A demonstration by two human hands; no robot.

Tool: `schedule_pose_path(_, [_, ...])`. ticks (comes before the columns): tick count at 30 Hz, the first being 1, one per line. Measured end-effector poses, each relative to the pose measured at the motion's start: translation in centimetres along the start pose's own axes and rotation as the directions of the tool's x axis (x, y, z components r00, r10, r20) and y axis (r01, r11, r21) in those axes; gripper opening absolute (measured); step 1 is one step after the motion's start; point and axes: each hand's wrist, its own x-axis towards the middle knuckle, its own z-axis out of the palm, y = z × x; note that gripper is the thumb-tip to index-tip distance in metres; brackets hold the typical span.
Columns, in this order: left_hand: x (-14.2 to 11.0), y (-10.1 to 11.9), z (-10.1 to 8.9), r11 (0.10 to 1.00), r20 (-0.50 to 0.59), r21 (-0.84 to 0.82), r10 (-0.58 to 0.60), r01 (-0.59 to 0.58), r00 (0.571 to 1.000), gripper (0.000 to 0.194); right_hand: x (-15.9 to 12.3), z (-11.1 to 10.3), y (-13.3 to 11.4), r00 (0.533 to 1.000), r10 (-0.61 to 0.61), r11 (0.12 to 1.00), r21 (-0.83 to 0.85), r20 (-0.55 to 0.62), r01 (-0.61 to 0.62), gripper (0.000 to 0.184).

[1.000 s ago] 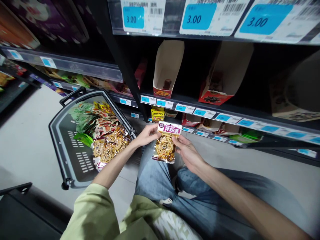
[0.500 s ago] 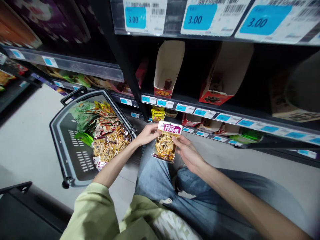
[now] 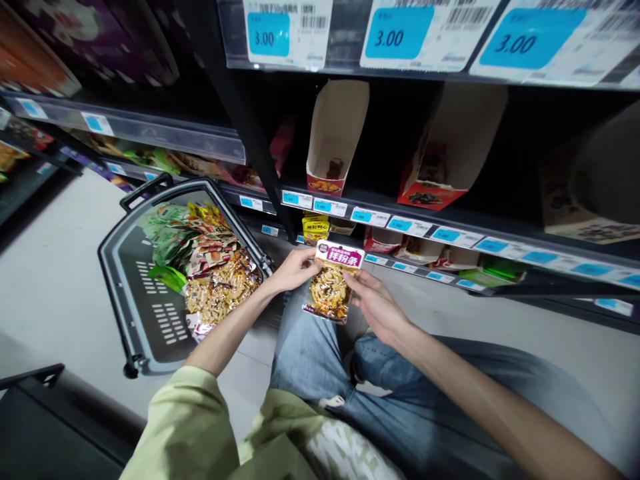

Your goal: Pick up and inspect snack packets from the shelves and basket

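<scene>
A snack packet (image 3: 330, 290) with a white and purple header and a noodle picture is held upright above my knee, its front toward me. My left hand (image 3: 296, 270) pinches its upper left edge between thumb and fingers. On the right edge, my right hand (image 3: 373, 300) grips it, thumb on the front and the other fingers partly hidden behind. Left of my left arm stands a grey shopping basket (image 3: 145, 267). Inside it lie several packets, among them noodle packets (image 3: 223, 293) that look alike and green packets (image 3: 173, 233).
Dark shelves with price labels (image 3: 370, 217) run along the front. An open carton (image 3: 337, 133) and a red carton (image 3: 435, 180) stand on the middle shelf. Lower down are a yellow box (image 3: 316, 228) and green packs (image 3: 500, 270). A black object (image 3: 45, 427) sits at lower left.
The packet has tilted very slightly between my hands, its header showing more clearly. Both hands keep their hold, and the basket and shelves are practically unchanged.
</scene>
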Motion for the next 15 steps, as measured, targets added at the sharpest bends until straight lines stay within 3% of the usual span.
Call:
schedule_pose_path(8, [0.04, -0.72, 0.03, 0.999, 0.026, -0.048, 0.010, -0.008, 1.000, 0.040, 0.13, 0.06, 0.34, 1.000, 0.008, 1.000, -0.025, 0.004, -0.008, 0.037])
schedule_pose_path(15, [-0.14, -0.80, 0.01, 0.995, 0.118, -0.099, 0.025, -0.014, 0.993, 0.038, -0.01, 0.11, 0.62, 0.999, 0.004, 0.999, -0.045, 0.035, -0.003, 0.034])
